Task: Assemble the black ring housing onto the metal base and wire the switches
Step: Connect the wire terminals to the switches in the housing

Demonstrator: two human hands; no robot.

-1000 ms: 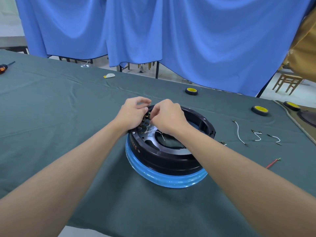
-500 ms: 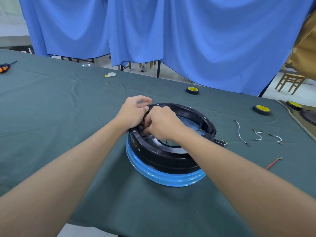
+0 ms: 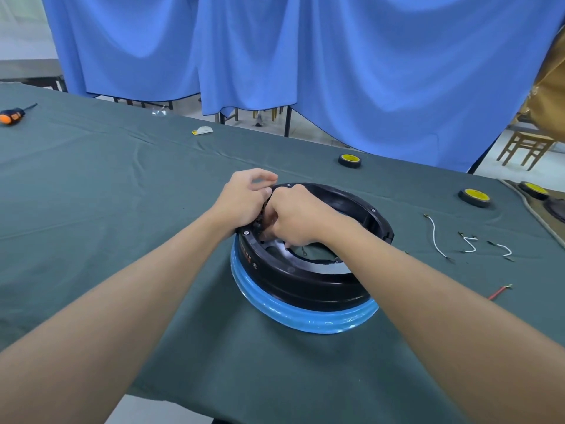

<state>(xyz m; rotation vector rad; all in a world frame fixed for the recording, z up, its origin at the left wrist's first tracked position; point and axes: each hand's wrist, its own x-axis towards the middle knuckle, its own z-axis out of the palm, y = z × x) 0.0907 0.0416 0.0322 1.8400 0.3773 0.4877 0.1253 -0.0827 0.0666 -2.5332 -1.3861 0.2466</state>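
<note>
- The black ring housing (image 3: 305,286) sits on the metal base (image 3: 299,318), whose rim is wrapped in blue film. Both stand near the middle of the green-clothed table (image 3: 122,224).
- Inside the ring, a bright metal plate (image 3: 275,250) and a short loose wire (image 3: 304,253) show below the hands.
- The left hand (image 3: 244,201) lies against the ring's far-left rim with its fingers curled. I cannot tell whether it grips anything.
- The right hand (image 3: 301,218) reaches down into the ring, touching the left, fingers curled. What they pinch is hidden.
- The hands cover the switch area.
- Right of the ring, well apart from it, lie three white wires (image 3: 435,237) and a red wire (image 3: 498,292).
- Three yellow-capped wheels (image 3: 349,160) rest towards the far right of the cloth.
- A screwdriver (image 3: 12,116) with an orange handle lies at the far left edge.
- A blue curtain (image 3: 336,71) hangs behind the table.
</note>
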